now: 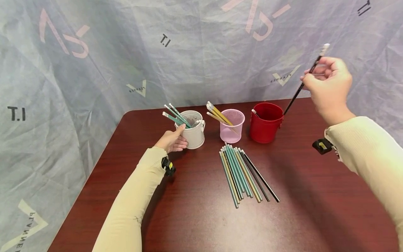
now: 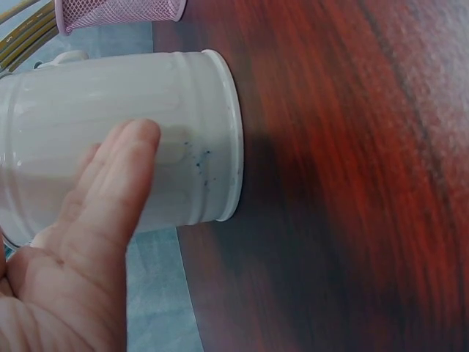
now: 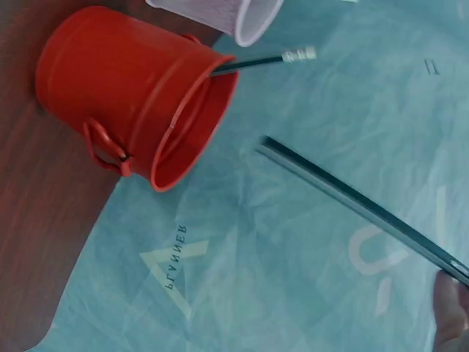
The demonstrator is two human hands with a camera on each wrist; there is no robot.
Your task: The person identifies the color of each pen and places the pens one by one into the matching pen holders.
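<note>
My right hand point(image 1: 333, 82) pinches a black pencil point(image 1: 300, 87) with a white eraser end pointing up. Its lower end overlaps the red bucket's rim in the head view, while the right wrist view shows it apart from the bucket's mouth. One dark pencil point(image 3: 256, 64) leans inside the red bucket point(image 1: 263, 131). My left hand point(image 1: 172, 140) rests against the white bucket point(image 1: 196, 138), thumb near the rim and fingers point(image 2: 117, 176) straight along its side. Several green pencils point(image 1: 176, 117) stand in the white bucket.
Between the buckets is a pink mesh cup point(image 1: 231, 134) with several yellow pencils point(image 1: 217, 113). In front of it lies a spread of green, gold and black pencils point(image 1: 240, 171) on the dark red table point(image 1: 195, 217). A grey printed cloth point(image 1: 195, 63) hangs behind.
</note>
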